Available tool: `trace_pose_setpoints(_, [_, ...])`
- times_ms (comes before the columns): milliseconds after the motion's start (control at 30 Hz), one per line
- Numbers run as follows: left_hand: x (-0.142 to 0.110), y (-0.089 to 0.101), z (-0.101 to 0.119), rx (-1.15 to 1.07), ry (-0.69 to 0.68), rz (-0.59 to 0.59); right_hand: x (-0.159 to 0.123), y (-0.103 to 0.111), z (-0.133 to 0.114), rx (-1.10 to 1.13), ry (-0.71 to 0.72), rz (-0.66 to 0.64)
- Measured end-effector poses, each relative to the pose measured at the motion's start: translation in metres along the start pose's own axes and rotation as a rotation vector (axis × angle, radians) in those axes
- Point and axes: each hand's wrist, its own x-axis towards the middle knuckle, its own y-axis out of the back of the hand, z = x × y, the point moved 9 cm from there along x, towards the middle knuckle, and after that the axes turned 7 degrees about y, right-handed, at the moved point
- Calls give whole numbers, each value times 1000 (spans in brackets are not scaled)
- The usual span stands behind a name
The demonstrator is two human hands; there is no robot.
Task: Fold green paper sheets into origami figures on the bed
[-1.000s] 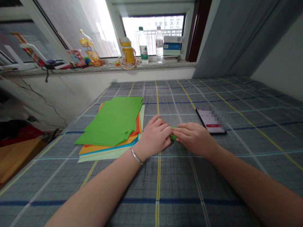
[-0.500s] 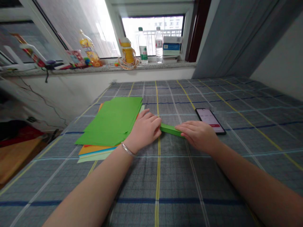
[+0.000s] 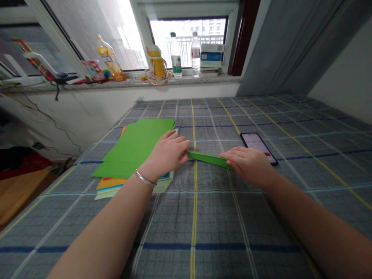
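A narrow folded strip of green paper (image 3: 207, 158) lies on the plaid bedsheet (image 3: 203, 217). My left hand (image 3: 167, 155) presses its fingertips on the strip's left end, partly over the edge of a stack of coloured paper (image 3: 136, 151) topped by green sheets. My right hand (image 3: 250, 164) rests flat on the strip's right end, fingers stretched along it. A bracelet sits on my left wrist.
A phone (image 3: 258, 146) with a lit screen lies just beyond my right hand. The windowsill (image 3: 124, 83) at the back holds bottles (image 3: 175, 54), a yellow jar, boxes and clutter. The bed's left edge drops to the floor; a grey curtain hangs at right.
My hands have slid apart along the green strip, the left going left onto the paper stack and the right going slightly right, so more of the strip shows between them.
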Motion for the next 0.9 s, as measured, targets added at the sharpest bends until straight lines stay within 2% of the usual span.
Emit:
trace_pose_setpoints(133, [0, 1, -1, -19, -18, -8, 0, 0, 0, 20, -8, -16])
trace_pose_setpoints(233, [-2, 1, -9, -24, -14, 4, -2, 1, 4, 26, -26, -3])
trace_pose_setpoints(367, [-5, -5, -25, 16, 59, 3, -8, 1, 15, 4, -93, 14])
trace_pose_setpoints(467, [-5, -6, -26, -62, 140, 26, -9, 0, 17, 0, -110, 8])
trace_pose_setpoints(567, [-4, -4, -3, -144, 62, 95, -5, 2, 10, 17, -86, 13])
trace_pose_setpoints(700, [-5, -13, 31, -53, -95, 55, 0, 7, -4, 28, -46, 76])
trace_pose_setpoints(900, [-13, -3, 54, -21, -167, 165, 3, 20, -11, 27, -150, 232])
